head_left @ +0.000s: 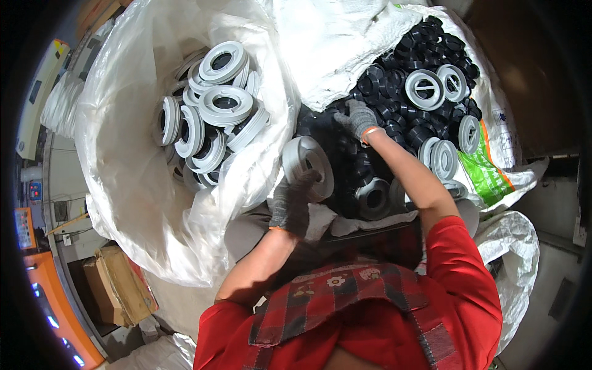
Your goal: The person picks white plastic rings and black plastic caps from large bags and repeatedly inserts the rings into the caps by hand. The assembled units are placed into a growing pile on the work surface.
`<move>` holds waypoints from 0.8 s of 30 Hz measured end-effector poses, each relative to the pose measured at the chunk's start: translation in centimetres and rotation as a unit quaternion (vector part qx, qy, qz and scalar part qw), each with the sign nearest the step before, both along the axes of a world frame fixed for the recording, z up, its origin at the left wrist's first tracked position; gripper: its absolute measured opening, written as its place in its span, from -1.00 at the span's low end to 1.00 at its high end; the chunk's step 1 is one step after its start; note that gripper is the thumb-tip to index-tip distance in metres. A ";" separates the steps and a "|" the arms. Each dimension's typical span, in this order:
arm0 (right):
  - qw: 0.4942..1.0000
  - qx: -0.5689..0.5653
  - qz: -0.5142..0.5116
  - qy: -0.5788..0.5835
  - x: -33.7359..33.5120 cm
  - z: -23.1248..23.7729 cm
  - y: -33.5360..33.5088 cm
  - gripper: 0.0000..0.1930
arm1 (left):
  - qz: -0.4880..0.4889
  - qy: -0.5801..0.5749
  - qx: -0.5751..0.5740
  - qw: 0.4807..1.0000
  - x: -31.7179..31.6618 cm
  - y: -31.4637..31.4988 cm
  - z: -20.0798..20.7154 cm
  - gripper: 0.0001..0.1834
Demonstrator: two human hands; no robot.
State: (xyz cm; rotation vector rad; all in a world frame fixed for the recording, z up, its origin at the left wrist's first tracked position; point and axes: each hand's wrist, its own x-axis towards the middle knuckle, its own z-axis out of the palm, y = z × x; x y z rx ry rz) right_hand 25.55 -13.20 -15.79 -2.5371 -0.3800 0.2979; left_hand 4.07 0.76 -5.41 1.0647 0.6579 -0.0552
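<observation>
My left hand, in a dark glove, is closed on the lower rim of a grey plastic ring. The ring is tilted up, between the clear bag and the black parts. My right hand, in a grey glove with an orange cuff, reaches into a heap of small black plastic rings. Its fingertips are partly lost among the dark parts, so I cannot make out whether they hold one. Several grey rings lie on the heap, among them a ring with a crossbar.
A large clear plastic bag at the left holds many stacked grey rings. A white woven sack lies folded back beside the black parts. Cardboard boxes and an orange machine stand at the lower left.
</observation>
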 end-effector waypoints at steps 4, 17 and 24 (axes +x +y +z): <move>0.995 -0.099 0.012 0.004 2.0 -6.1 -0.3 -0.40 | 0.005 -0.002 0.013 1.000 0.8 -0.4 0.3 -0.54; 0.893 0.362 0.239 -0.115 -12.8 7.0 -3.5 -0.53 | -0.045 -0.044 -0.077 0.995 0.1 -0.9 -1.3 -0.67; 0.962 0.192 0.191 -0.027 -15.8 15.6 -5.2 -0.43 | -0.159 -0.059 0.041 0.985 -1.1 -0.7 -1.9 -0.70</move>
